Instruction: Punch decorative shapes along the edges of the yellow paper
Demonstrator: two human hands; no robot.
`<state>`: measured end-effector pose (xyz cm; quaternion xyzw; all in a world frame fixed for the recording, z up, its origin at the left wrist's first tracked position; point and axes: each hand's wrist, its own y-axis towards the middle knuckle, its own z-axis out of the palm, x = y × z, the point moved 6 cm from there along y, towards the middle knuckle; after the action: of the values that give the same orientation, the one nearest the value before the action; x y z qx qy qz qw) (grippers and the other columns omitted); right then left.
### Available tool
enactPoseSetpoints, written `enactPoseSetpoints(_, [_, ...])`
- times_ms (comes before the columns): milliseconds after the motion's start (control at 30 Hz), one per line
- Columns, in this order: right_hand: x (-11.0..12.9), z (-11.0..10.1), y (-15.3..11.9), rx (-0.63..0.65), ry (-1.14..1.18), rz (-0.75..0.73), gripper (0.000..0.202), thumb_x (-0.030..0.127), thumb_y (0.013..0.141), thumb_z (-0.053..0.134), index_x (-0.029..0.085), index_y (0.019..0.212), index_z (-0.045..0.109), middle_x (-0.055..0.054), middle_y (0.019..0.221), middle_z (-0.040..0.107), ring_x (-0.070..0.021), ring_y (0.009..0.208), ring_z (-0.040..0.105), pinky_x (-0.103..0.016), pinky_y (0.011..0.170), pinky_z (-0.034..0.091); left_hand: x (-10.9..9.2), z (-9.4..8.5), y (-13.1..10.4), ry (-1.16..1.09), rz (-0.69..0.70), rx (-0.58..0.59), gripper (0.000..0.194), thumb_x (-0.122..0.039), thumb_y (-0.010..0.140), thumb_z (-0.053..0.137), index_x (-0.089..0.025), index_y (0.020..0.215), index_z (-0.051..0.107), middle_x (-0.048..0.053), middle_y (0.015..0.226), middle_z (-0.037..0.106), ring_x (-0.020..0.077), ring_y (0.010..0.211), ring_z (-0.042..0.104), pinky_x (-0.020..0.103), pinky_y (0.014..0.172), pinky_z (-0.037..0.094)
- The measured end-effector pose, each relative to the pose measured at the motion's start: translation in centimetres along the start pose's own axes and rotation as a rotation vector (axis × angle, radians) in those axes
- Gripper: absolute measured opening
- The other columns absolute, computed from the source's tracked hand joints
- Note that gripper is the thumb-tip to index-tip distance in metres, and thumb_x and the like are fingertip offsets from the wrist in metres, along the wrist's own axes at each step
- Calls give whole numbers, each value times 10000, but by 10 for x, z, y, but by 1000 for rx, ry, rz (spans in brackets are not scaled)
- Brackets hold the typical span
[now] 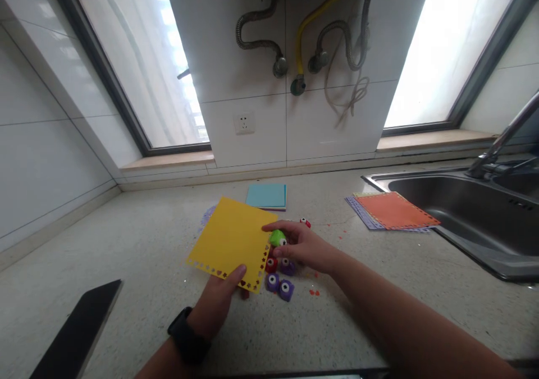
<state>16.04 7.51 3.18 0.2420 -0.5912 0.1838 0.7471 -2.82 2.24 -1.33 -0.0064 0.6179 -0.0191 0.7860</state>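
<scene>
My left hand (pixel 219 299), with a black watch at the wrist, grips a yellow sheet (pixel 236 236) by its near edge, thumb on top. Small shapes are punched along the sheet's near and right edges. At its right edge, my right hand (pixel 298 243) has its fingers and thumb around a green punch (pixel 277 238). Just below that hand lie a red punch (pixel 272 265) and several purple punches (pixel 286 290). Another red punch (pixel 305 222) sits behind the hand. Whatever is under the sheet is mostly hidden.
Light blue sheets (pixel 266 195) lie stacked near the wall. Orange punched paper (pixel 393 209) rests on purple sheets beside the steel sink (pixel 463 222). A black flat object (pixel 78 328) is at the left front. Paper bits (pixel 314 293) are scattered on the counter.
</scene>
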Motion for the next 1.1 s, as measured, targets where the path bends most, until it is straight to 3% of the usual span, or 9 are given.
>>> enactPoseSetpoints(67, [3,-9,-1,6,-12,20,510,226,723,860,226,1201,682,-65,1197,686,-177,1038,688,-308,885,580,-2,-4,2,-188,-11,34,337,-410,825,721,-172,1060,677,75,923,765,223,675,680,316,526,519])
enactPoseSetpoints(167, [5,-26,-5,76,-119,66,518,236,737,855,196,1222,677,-67,1098,719,-161,976,702,-274,831,576,-10,-15,9,-441,-120,58,366,-452,872,616,-171,1088,710,100,974,789,289,880,737,386,747,575])
enactPoseSetpoints(267, [3,-36,-8,181,-166,139,521,242,749,850,179,1234,672,-58,1014,728,-143,887,710,-248,760,575,-21,-14,13,-544,-280,325,519,-558,874,545,-131,1109,724,160,1048,782,368,1072,704,493,919,538])
enactPoseSetpoints(367, [1,-35,-11,227,-186,179,526,254,733,859,189,1221,676,-44,982,717,-131,811,707,-236,695,576,-23,-18,13,-458,-329,423,430,-483,883,612,-124,1084,737,165,1084,780,348,1079,711,480,953,530])
enactPoseSetpoints(467, [2,-23,-12,271,-183,170,528,247,698,877,200,1190,692,-54,1076,700,-133,861,703,-245,732,584,-18,-17,9,-241,-327,367,319,-250,849,728,-139,1148,718,158,1106,781,303,1031,736,423,933,545])
enactPoseSetpoints(567, [7,-13,-15,320,-197,121,502,237,687,881,217,1157,708,-49,1145,680,-139,948,685,-253,790,577,-16,-7,4,-88,-321,328,393,-261,856,740,-127,1221,683,188,1160,760,314,994,748,448,912,554])
enactPoseSetpoints(733, [31,-36,-13,124,-204,76,385,274,763,837,193,1109,688,-22,934,684,-115,743,650,-230,616,534,-17,1,0,-6,-294,236,397,-358,816,784,-139,1143,727,183,1115,778,318,932,765,450,860,579])
enactPoseSetpoints(933, [74,-63,-13,-198,-85,-53,384,294,802,804,211,1153,671,-5,862,647,-123,745,640,-267,672,523,-12,0,-1,48,-255,172,369,-400,803,790,-164,1085,766,157,1072,795,324,904,769,448,824,599])
enactPoseSetpoints(1100, [52,-59,-25,-272,98,-118,373,311,773,838,233,1099,674,-13,914,666,-159,843,688,-330,816,543,-2,1,-6,64,-232,126,370,-433,793,789,-184,1066,782,132,1046,804,327,897,767,452,825,609])
